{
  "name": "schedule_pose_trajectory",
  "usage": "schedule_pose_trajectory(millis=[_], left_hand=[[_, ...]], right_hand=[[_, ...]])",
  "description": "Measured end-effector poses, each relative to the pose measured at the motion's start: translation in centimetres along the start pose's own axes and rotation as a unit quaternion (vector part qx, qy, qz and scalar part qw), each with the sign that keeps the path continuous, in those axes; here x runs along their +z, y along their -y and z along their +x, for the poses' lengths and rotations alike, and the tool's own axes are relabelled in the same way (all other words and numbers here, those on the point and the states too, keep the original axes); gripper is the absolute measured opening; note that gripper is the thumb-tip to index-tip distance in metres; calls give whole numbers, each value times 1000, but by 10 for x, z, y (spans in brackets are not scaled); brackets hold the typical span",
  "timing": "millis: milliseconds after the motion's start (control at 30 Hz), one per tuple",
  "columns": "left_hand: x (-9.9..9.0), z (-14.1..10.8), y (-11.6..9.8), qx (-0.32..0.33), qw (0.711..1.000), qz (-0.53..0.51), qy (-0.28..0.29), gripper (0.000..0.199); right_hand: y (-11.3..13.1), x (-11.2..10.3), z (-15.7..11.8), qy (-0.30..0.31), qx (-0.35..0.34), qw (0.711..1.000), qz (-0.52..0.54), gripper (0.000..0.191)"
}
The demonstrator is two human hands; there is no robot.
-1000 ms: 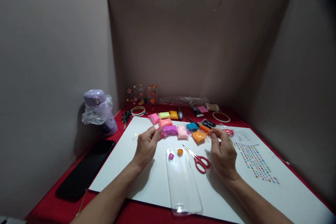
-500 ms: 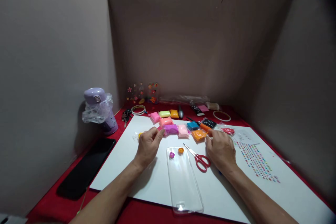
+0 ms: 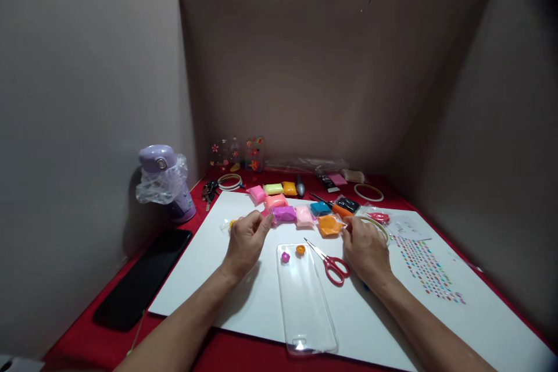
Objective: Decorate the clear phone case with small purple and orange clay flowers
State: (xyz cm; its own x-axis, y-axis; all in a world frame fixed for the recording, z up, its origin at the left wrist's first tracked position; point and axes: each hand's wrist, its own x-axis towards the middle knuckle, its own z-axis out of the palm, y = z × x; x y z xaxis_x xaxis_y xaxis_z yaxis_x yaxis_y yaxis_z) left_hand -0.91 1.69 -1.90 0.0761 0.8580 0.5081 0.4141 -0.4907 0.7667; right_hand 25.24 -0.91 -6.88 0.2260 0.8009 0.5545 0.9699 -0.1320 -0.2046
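My left hand (image 3: pixel 246 241) is closed, thumb against the curled fingers, by the left end of a purple clay packet (image 3: pixel 285 214); anything in its pinch is too small to make out. With its fingertips, my right hand (image 3: pixel 367 247) pinches the clear wrapper edge of an orange clay packet (image 3: pixel 330 225). Between my hands lies a clear phone case (image 3: pixel 305 302), bearing a purple flower (image 3: pixel 285 257) and an orange flower (image 3: pixel 300 250) near its top. Red-handled scissors (image 3: pixel 335 269) rest beside the case, blades pointing up and left. A light pink packet (image 3: pixel 304 217) sits behind it.
A white board (image 3: pixel 196 279) covers much of the red cloth. More clay packets, including a blue one (image 3: pixel 320 208), lie at the back. Gem stickers (image 3: pixel 427 270) are at right; a black phone (image 3: pixel 143 279) and purple bottle (image 3: pixel 181 206) stand left.
My right hand has shifted slightly down, and the orange packet's outline has changed a little. More of a ring behind that hand now shows. My left hand has barely moved.
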Motion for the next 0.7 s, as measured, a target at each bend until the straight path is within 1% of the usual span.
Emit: schedule_pose_trajectory(millis=[267, 700], left_hand=[[-1, 0, -2, -1, 1000, 11, 9, 42], [-1, 0, -1, 0, 1000, 14, 9, 42]], right_hand=[[4, -5, 0, 10, 19, 1000, 16, 20], [4, -1, 0, 27, 23, 999, 41, 20]])
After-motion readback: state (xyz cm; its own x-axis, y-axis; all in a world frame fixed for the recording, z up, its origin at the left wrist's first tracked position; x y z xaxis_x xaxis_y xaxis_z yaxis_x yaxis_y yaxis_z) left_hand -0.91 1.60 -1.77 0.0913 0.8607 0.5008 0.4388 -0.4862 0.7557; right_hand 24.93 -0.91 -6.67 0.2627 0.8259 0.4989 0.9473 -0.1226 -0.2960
